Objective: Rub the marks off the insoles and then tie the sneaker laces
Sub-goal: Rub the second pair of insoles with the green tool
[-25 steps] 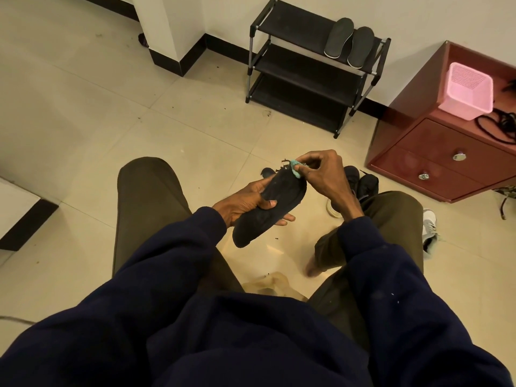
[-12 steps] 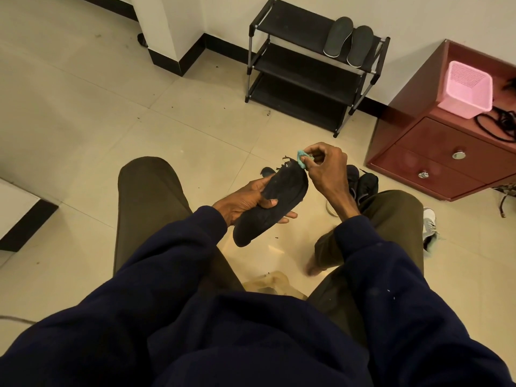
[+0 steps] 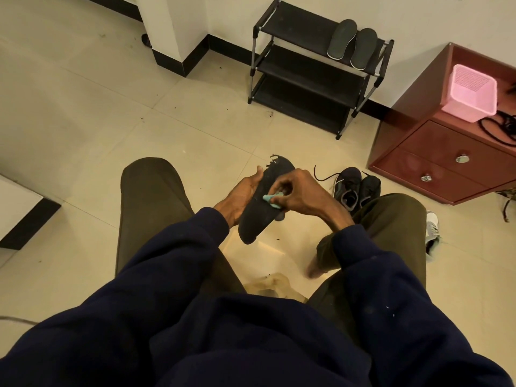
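A black insole with a frayed far tip is held up between my knees. My left hand grips it from the left side and underneath. My right hand pinches a small teal eraser and presses it on the middle of the insole. A pair of dark sneakers with loose laces stands on the floor just right of my hands. Two more insoles lie on the top shelf of the black shoe rack.
A dark red drawer cabinet stands at the right with a pink basket and black cords on top. A white sneaker lies by my right knee. A crumpled clear bag lies on the tiles between my legs.
My right hand has drawn the eraser from the insole's far tip down to its middle. My left hand has shifted up along the insole's left edge.
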Demonstrator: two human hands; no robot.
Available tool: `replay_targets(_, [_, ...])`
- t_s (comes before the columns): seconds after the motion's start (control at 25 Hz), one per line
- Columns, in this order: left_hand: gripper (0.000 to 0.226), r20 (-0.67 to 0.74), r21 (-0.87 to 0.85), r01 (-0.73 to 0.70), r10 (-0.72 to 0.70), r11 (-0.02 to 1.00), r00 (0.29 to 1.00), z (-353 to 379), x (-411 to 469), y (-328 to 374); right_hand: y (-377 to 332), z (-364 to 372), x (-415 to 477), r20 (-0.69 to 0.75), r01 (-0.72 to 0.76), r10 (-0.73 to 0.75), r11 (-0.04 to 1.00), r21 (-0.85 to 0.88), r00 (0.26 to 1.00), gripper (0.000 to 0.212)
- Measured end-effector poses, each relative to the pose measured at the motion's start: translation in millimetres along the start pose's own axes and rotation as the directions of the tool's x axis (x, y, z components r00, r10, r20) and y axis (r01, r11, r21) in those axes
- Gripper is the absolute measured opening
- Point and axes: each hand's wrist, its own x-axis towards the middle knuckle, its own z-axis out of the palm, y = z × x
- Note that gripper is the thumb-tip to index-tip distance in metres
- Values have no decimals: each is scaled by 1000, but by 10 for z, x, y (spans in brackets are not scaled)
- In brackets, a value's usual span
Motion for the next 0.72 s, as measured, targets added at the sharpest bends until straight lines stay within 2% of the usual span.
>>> replay_targets(0.04, [59, -6, -33, 4, -4, 999, 1000, 3, 9, 2, -7, 26, 22, -53, -4, 3, 1000, -9, 999, 5])
replay_targets(0.08, [59, -10, -59, 1, -2, 998, 1000, 19, 14, 4, 33, 13, 58, -165, -27, 18, 998, -57, 986, 4])
replay_targets(0.16, [56, -30, -108, 23, -26, 994, 999, 52, -4, -3, 152, -60, 104, -415, -120, 31, 975, -189, 909, 4])
replay_targets(0.2, [55, -33, -113, 25, -29, 993, 999, 56, -19, 5, 184, -74, 105, -473, -147, 36, 969, -201, 880, 4])
replay_targets(0.24, [54, -37, -108, 14, -18, 994, 999, 58, -18, 8, 173, -55, 95, -471, -144, 44, 973, -178, 881, 6])
replay_targets(0.28, [53, -50, -101, -4, -1, 995, 999, 54, -14, 9, 124, 5, 79, -410, -107, 38, 984, -145, 911, 8])
replay_targets(0.36, [48, -97, -73, -30, 23, 997, 995, 64, -41, 29, -80, 187, 32, -195, 8, -25, 996, -87, 980, 11])
replay_targets(0.4, [47, -128, -77, -22, 12, 997, 992, 72, -53, 36, -172, 261, 11, -95, 50, -56, 997, -66, 994, 10])
replay_targets(0.44, [48, -144, -84, -21, 9, 996, 990, 73, -70, 44, -210, 293, 14, -53, 79, -83, 995, -65, 995, 9])
replay_targets(0.52, [54, -148, -89, -47, 33, 995, 988, 46, -67, 62, -148, 256, 89, -156, 71, -88, 991, -112, 984, 8])
replay_targets(0.6, [57, -149, -99, -65, 50, 993, 988, 55, -80, 75, -39, 181, 109, -286, 0, -56, 981, -195, 957, 7])
replay_targets(0.64, [57, -143, -105, -60, 45, 993, 989, 70, -81, 76, -26, 173, 91, -292, -6, -55, 979, -203, 955, 8])
replay_targets(0.72, [50, -152, -109, -78, 61, 991, 986, 102, -99, 92, -130, 234, 41, -170, 62, -82, 991, -118, 982, 10])
